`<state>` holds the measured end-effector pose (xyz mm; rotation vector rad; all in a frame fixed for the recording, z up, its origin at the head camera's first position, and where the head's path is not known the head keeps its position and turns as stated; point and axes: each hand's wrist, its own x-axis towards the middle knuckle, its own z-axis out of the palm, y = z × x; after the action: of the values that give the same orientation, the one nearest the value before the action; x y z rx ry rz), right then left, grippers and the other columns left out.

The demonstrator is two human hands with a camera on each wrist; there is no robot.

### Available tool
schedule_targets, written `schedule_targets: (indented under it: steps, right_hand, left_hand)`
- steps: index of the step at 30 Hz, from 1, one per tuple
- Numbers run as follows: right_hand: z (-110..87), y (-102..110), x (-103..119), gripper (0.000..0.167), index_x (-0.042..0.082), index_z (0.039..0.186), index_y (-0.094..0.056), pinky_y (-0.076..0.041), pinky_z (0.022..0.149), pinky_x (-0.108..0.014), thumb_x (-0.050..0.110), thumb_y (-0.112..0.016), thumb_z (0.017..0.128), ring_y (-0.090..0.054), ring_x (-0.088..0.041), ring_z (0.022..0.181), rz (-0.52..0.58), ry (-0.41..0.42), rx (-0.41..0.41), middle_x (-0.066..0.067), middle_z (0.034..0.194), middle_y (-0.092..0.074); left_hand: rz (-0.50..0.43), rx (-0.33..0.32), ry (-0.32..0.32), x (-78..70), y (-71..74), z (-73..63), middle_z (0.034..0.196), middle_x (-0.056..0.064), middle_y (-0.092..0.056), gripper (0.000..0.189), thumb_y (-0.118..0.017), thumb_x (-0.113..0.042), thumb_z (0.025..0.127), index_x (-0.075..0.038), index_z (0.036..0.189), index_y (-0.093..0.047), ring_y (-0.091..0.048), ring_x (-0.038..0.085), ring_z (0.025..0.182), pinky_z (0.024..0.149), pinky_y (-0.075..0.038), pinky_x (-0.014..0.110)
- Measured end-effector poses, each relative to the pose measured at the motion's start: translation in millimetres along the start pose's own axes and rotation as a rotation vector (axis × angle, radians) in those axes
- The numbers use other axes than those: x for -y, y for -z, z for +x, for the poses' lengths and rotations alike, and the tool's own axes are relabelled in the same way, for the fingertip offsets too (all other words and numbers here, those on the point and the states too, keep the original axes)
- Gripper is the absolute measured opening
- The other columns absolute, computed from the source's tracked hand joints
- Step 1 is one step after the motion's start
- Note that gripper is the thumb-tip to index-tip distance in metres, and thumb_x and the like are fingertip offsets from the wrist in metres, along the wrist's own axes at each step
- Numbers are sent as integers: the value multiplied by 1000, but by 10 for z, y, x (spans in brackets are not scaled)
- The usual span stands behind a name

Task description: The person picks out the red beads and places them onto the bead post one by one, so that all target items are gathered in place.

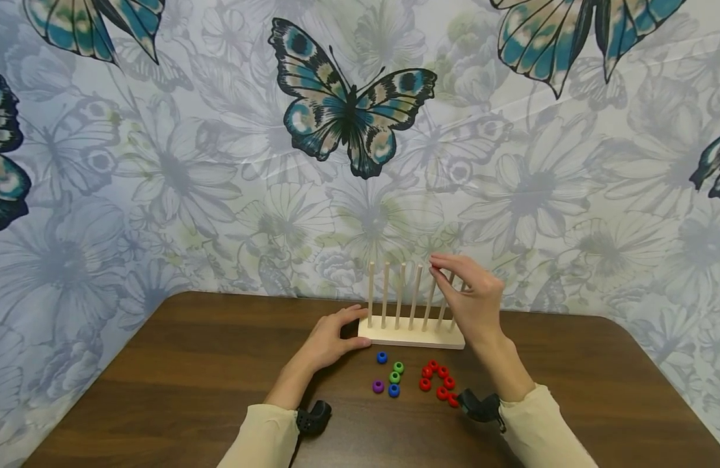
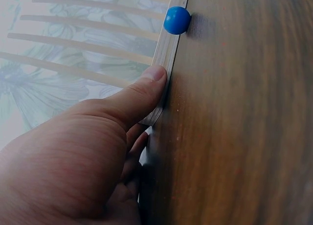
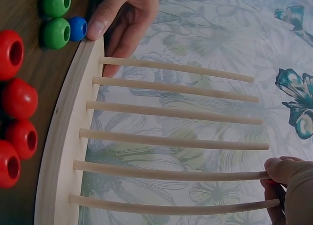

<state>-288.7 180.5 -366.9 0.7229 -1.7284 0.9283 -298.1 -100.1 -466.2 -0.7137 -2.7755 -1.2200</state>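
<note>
A pale wooden stand (image 1: 411, 337) with a row of upright pegs sits on the table. My left hand (image 1: 329, 339) grips its left end, the thumb along the front edge and the fingers behind. At the top of a peg right of the middle, my right hand (image 1: 475, 304) pinches a red bead (image 3: 271, 181), mostly hidden by thumb and fingertip. The pegs in view carry no beads. In front of the stand lie a blue bead (image 1: 382, 357), another blue bead (image 1: 394, 390), two green beads (image 1: 398, 367), a purple bead (image 1: 378, 387) and several red beads (image 1: 443, 372).
The brown wooden table (image 1: 190, 377) reaches back to a wall hanging (image 1: 219, 195) printed with butterflies and flowers, close behind the stand. Black wrist cameras are strapped on both forearms; the right one (image 1: 479, 406) overlaps the nearest red beads in the head view.
</note>
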Motion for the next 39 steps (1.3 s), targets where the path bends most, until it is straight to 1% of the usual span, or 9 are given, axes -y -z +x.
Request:
schedule_targets:
  steps: [3,8,11,15,20,25,29,34,39]
  right_hand:
    - [-5,17,12,31,6,107,-84,-52,83,-13,-9,-88,79,-78,-26,88,-15,-3,11,-7,103,-82]
    - [-14,73,41,40,7,113,-82,-50,96,-13,-7,-91,76,-76,-27,95,-31,-13,46,-7,106,-82]
    - [-17,126,57,40,6,115,-81,-50,101,-15,-7,-89,78,-76,-29,101,-55,-19,77,-8,110,-81]
    - [-38,214,78,37,6,117,-81,-48,105,-16,-4,-87,82,-74,-29,105,-87,-48,115,-8,112,-81]
    - [-116,389,85,38,5,117,-81,-48,106,-17,-6,-86,81,-74,-30,108,-89,-61,98,-9,113,-80]
    - [-218,612,45,42,7,116,-82,-48,105,-15,-8,-88,77,-73,-28,105,-127,-58,54,-10,111,-81]
    - [-323,758,-9,42,9,113,-83,-48,100,-11,-6,-90,75,-74,-23,99,-162,-74,64,-8,106,-81]
    - [-481,862,-54,40,11,112,-83,-48,93,-8,-4,-91,76,-73,-16,94,-155,-149,130,-5,102,-82]
    - [-639,846,-87,35,13,114,-82,-52,90,-12,1,-89,82,-75,-15,92,-117,-257,270,-2,100,-82]
  left_hand:
    - [1,-2,-3,-8,1,0,159,16,-52,60,-82,-32,93,-14,147,-64,-43,41,151,122,-35,63]
    - [5,2,-12,-7,10,-6,159,17,-52,61,-82,-32,93,-14,148,-63,-43,42,151,122,-35,63]
    - [13,-3,-30,5,7,-12,158,18,-53,60,-82,-31,93,-13,147,-64,-45,42,149,120,-37,64]
    - [10,4,-12,12,6,-19,160,15,-51,61,-82,-32,93,-15,148,-63,-43,40,151,121,-36,62]
    - [-1,3,17,7,9,-19,161,13,-51,60,-82,-32,93,-17,148,-63,-43,38,152,123,-34,61]
    - [9,4,0,7,3,-4,160,14,-52,60,-82,-33,93,-16,147,-64,-43,40,151,122,-33,64]
    - [19,11,-2,12,0,-3,160,15,-52,60,-82,-34,93,-16,147,-64,-44,40,150,121,-34,64]
    - [16,11,18,14,4,-1,161,12,-52,60,-83,-33,93,-17,147,-64,-44,39,151,122,-35,61]
    - [20,17,27,9,4,6,162,12,-50,61,-82,-34,93,-18,148,-63,-43,39,151,123,-33,63]
